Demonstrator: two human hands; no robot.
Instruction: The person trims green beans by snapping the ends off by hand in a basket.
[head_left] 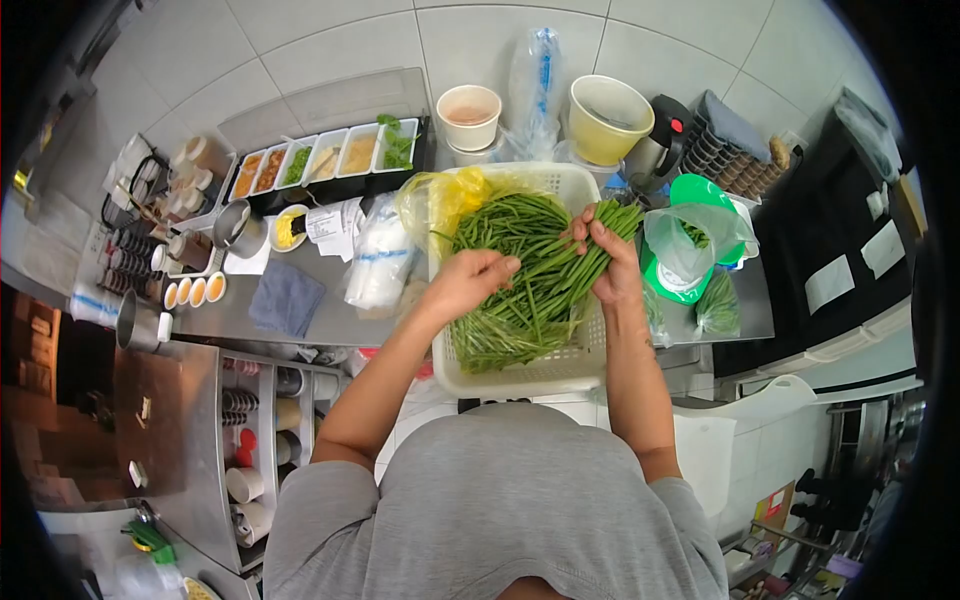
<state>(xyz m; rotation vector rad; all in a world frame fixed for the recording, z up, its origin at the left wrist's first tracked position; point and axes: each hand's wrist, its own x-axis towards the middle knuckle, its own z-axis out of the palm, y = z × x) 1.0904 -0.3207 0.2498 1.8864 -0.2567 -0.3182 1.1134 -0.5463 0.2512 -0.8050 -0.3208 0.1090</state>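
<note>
A white perforated plastic basket [520,385] stands in front of me, with a heap of long green beans [515,225] in it. Thin, yellowish clear plastic bag [470,187] lies around the heap and bunches up at the back left. My right hand [610,258] is closed around a bunch of the beans at the basket's right side, their ends sticking out above the fingers. Over the left part of the heap is my left hand [472,284], fingers curled and thumb pressed in; what they pinch, if anything, is hidden.
A green scale [690,285] with a clear bag on it stands right of the basket, a small bag of greens [718,305] before it. Left are a plastic roll [382,255], a blue cloth [286,297] and topping trays [325,160]. Tubs [610,120] and a kettle [660,140] line the back.
</note>
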